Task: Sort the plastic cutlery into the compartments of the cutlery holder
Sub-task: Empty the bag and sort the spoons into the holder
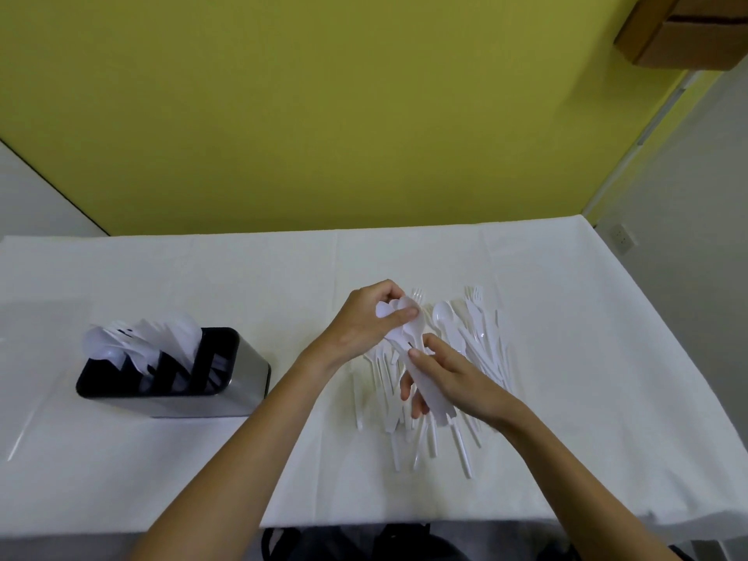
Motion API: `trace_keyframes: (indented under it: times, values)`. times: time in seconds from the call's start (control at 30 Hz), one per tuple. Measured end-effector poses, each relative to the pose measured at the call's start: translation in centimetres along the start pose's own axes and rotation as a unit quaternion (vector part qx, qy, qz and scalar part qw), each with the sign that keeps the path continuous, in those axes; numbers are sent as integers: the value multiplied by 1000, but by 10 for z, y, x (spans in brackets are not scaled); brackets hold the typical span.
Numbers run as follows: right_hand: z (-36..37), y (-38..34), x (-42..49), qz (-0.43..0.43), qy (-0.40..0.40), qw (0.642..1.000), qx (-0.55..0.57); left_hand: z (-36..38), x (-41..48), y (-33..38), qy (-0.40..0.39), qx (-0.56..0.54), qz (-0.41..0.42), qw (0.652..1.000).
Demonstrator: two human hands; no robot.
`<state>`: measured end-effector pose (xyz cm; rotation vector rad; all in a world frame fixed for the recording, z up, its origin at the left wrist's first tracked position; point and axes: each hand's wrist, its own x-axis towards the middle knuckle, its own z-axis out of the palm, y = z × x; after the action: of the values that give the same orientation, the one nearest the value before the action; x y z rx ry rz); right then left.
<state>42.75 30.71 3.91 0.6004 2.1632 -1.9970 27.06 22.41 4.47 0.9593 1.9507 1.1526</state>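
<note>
White plastic spoons [435,402] are bunched between your hands, handles pointing to the frame's bottom. Your left hand [364,321] pinches the bowls and your right hand [453,374] grips the handles. At mid-left of the frame stands the cutlery holder [247,378], nearer your left hand.

The left hand [360,323] and right hand [455,374], close together, both curl gripping.

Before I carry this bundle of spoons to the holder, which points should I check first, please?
1. Left hand grips the bowls of the bundle of white plastic spoons: ok.
2. Right hand holds the bundle's handles: ok.
3. Bundle contains spoons only: cannot tell, the hands hide part of it.
4. Black and steel cutlery holder stands upright: ok.
5. Room in the spoon compartment: cannot tell, contents blurred.
6. Sorting finished: not ok, a pile of loose white plastic cutlery lies on the white tablecloth.
</note>
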Motion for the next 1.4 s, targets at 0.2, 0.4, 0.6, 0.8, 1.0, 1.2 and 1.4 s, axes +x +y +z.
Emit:
trace_keyframes:
  times: [0.2, 0.4, 0.6, 0.8, 1.0, 1.2, 1.4]
  values:
    - [0, -32, 28, 43, -35, 988, -147, -32, -8, 7, -8, 70, 22, 997]
    - [28, -71, 51, 53, -171, 983, -50, -81, -30, 11, -18, 28, 61, 998]
    - [65, -95, 74, 33, -233, 972, -9, -125, -57, 4, -3, -32, 64, 997]
    - [109, -118, 92, -23, -217, 974, -58, -170, -83, -8, 54, 8, 62, 997]
    - [155, -140, 117, -52, -175, 981, -73, -220, -114, -22, 129, -54, 34, 990]
    - [206, -143, 138, -81, -3, 996, -28, -260, -147, -71, 349, -91, 25, 932]
    - [261, -137, 143, -165, 153, 972, -68, -254, -166, -149, 379, -225, -72, 895]
